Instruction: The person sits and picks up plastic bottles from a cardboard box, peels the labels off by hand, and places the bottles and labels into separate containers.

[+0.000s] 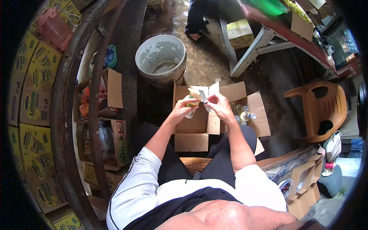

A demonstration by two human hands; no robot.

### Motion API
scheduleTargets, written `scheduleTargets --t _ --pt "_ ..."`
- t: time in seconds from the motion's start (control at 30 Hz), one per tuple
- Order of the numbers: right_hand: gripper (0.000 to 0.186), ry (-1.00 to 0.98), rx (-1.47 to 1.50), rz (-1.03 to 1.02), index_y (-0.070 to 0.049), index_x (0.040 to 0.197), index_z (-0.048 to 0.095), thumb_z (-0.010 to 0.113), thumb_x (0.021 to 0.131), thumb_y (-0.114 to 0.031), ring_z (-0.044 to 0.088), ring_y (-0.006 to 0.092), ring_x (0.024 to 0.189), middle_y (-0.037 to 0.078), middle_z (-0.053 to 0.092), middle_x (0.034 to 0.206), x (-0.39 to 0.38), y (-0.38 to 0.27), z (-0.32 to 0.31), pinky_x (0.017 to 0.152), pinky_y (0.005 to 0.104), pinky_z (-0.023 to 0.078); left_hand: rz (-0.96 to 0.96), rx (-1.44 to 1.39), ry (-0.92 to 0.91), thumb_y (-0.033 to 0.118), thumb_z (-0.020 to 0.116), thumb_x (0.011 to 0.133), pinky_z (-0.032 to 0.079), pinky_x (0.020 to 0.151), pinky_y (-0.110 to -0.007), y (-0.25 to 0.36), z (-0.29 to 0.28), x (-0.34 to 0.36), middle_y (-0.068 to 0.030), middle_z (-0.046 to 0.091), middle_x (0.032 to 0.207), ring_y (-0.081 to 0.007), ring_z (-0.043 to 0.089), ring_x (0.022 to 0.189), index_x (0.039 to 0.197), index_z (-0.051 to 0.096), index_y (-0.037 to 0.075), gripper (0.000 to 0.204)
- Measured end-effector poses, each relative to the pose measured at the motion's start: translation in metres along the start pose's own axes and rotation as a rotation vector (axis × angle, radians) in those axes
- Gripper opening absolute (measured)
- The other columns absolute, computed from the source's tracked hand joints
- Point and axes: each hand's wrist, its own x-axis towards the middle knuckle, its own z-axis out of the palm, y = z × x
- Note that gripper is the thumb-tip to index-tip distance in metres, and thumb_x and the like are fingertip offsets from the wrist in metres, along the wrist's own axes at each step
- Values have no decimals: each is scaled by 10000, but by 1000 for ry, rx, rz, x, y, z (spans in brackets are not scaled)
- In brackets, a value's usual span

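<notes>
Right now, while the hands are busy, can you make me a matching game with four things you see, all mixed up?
Things:
1. bucket
2. plastic chair
3. basin
4. right hand

Clues:
A. bright green, on the red table
B. pinching a pale strip
C. whitish, standing on the floor
D. orange-brown, at the picture's right

Pairs: 1-C, 2-D, 3-A, 4-B

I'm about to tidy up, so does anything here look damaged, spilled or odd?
Two things: the bucket ahead looks blotchy inside, as if its coating were worn, and the floor beyond it shines in patches, as if wet. Nothing else clearly stands out.
</notes>
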Motion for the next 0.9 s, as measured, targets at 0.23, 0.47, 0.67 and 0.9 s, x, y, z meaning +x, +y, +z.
scheduleTargets --t 0.23,0.47,0.67,0.9 --pt "170 96 35 -48 15 963 633 684 809 -36 610 112 788 55 659 855 5 -7 -22 722 267 503 326 50 69 -94 701 729 494 860 -274 6 -13 1 -65 359 1271 -166 557 1055 1201 398 65 583" --pt "84 250 -423 -305 -16 848 660 658 785 -72 581 327 842 154 587 851 -2 -27 2 753 406 466 233 395 135 -95 637 651 466 914 -300 2 -8 3 -98 528 1239 -173 544 1097 1402 302 82 841" --pt "68 283 -677 -500 -31 849 658 660 784 -51 570 291 850 109 602 860 -8 -33 16 766 392 466 269 547 142 -34 658 659 484 865 -281 -6 -8 10 -69 632 1097 -136 593 1006 1180 542 44 540" --pt "66 292 -825 -587 -71 854 646 650 807 -116 550 284 882 88 577 859 -15 -45 25 786 406 439 350 664 150 -1 716 633 496 829 -323 4 3 10 -111 626 1006 -259 634 946 1043 571 28 436"
